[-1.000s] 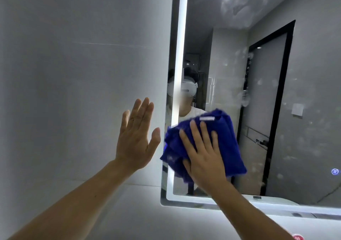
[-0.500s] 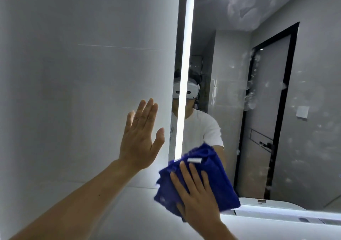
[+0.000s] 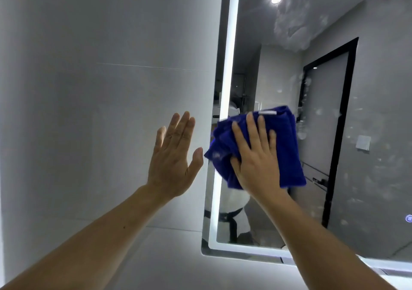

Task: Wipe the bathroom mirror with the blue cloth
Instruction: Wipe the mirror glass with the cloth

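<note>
The tiled wall lies left of the mirror. The blue cloth, bunched, long axis roughly upright, sits against the mirror's lit left edge. The right hand presses it flat, grip spread. The left hand, fingers straight, is just beside the mirror's edge, against or near the wall. Wiping seems underway; spotted glass rightward likely needs the next pass.

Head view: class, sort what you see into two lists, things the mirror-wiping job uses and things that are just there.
Job:
cloth
mirror
right hand, pressing the cloth flat on the mirror

Just there:
left hand, open by the wall
wall
light strip
touch button
</note>
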